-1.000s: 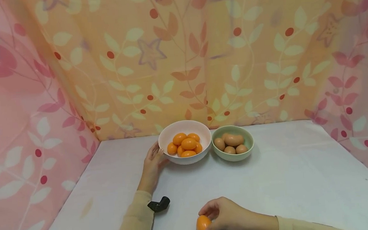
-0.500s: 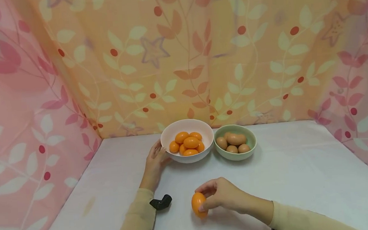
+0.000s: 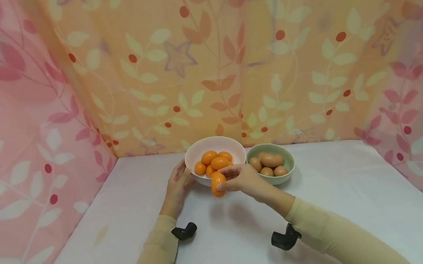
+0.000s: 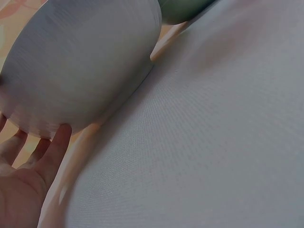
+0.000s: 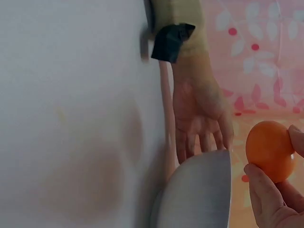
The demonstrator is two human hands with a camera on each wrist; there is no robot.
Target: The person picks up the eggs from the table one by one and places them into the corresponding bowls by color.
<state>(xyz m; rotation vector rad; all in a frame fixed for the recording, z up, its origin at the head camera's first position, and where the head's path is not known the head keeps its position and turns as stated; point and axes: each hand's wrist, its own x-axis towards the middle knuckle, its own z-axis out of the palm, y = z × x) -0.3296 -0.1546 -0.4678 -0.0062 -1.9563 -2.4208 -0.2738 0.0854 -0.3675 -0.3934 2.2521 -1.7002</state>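
A smooth orange egg (image 3: 218, 184) is pinched between the thumb and fingertips of my right hand (image 3: 249, 181). It is in the air in front of the white bowl (image 3: 198, 147), close to its near rim. That bowl holds several more orange eggs (image 3: 220, 163), partly hidden by the right hand. My left hand (image 3: 177, 190) rests against the bowl's left side; in the left wrist view its fairly straight fingers (image 4: 59, 142) touch the outer wall. In the right wrist view the held egg stands clear of the bowl's rim.
To the right of the white bowl stands a green bowl (image 3: 289, 161) with several brown eggs (image 3: 271, 160). A white cloth (image 3: 346, 188) covers the table. Patterned curtains (image 3: 207, 67) rise behind and at both sides. Each wrist carries a black camera mount (image 3: 286, 238).
My right hand has carried the orange egg from the table's near edge up and forward to the white bowl. The left hand has stayed at the bowl's side.
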